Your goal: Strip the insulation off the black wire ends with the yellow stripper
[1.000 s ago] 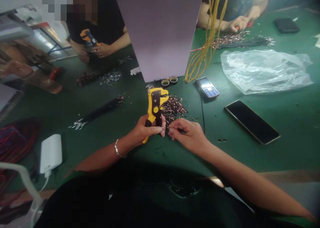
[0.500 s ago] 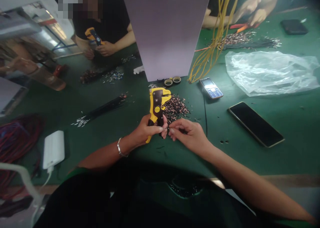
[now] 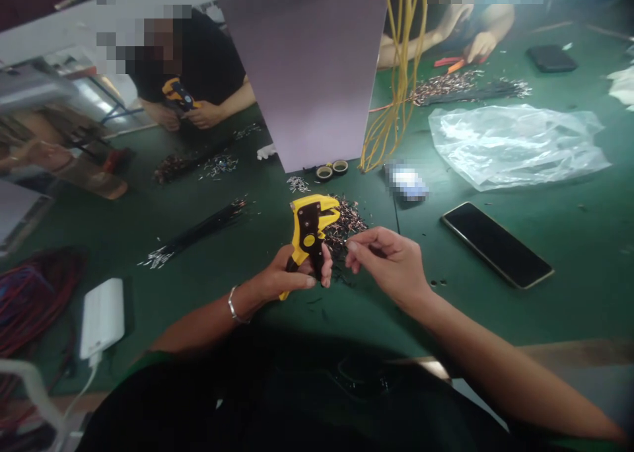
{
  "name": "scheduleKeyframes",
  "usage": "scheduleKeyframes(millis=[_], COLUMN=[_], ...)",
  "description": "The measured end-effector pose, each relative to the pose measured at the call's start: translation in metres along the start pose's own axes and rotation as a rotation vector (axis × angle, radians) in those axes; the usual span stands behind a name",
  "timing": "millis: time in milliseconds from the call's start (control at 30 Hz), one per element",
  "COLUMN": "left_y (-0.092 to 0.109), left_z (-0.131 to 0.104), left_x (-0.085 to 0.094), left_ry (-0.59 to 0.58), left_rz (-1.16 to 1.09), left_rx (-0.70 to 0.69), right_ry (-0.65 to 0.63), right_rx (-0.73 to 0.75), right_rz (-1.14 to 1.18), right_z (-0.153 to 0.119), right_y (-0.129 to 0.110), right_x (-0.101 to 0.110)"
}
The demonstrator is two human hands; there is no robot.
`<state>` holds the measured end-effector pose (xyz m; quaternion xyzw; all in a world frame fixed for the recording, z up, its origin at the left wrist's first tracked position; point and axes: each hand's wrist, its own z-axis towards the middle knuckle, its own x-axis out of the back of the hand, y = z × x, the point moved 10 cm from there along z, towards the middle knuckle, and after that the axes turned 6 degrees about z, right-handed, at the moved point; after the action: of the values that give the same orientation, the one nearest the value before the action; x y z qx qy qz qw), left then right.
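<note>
A yellow and black wire stripper (image 3: 308, 226) stands upright in my left hand (image 3: 283, 275), whose fingers wrap its handles. Its jaws point up and to the right. Just right of the tool, my right hand (image 3: 391, 260) is closed in a pinch at the near edge of a pile of short, dark wire pieces with copper ends (image 3: 351, 217). Whatever lies between the right fingertips is too small to make out. Beyond the stripper is a small heap of silvery bits (image 3: 298, 184).
A bundle of black wires (image 3: 198, 232) lies to the left, near a white power bank (image 3: 102, 318). On the right are a smartphone (image 3: 498, 244), a blurred keypad phone (image 3: 407, 182) and a clear plastic bag (image 3: 518, 145). A grey panel (image 3: 310, 75) stands ahead; co-workers' hands show beyond.
The right hand has drawn apart from the left, moving right. My left hand has lowered slightly with the stripper. The view has shifted a little.
</note>
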<state>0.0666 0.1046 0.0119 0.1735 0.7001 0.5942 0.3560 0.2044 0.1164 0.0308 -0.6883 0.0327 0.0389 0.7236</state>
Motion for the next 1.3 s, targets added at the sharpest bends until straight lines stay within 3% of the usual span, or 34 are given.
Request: scheduleKeyframes(millis=[400,633,833,1300], left_y=[0.005,0.008,0.009,0.002], left_z=[0.000,0.003,0.004,0.000], left_x=[-0.009,-0.014,-0.019,-0.010], left_ry=[-0.045,-0.046,-0.084,-0.058], left_rz=[0.241,0.377,0.391,0.482], left_rx=[-0.038,-0.098,-0.105,-0.106], right_ry=[0.016,-0.031,-0.054,-0.110], right_rx=[0.217,0.290,0.225,0.009], right_rz=[-0.351,-0.268,-0.199,-0.004], right_z=[-0.007,-0.010,-0.009,-0.008], right_y=[-0.020,-0.039,-0.032,-0.006], right_x=[-0.001,-0.012,-0.013,-0.019])
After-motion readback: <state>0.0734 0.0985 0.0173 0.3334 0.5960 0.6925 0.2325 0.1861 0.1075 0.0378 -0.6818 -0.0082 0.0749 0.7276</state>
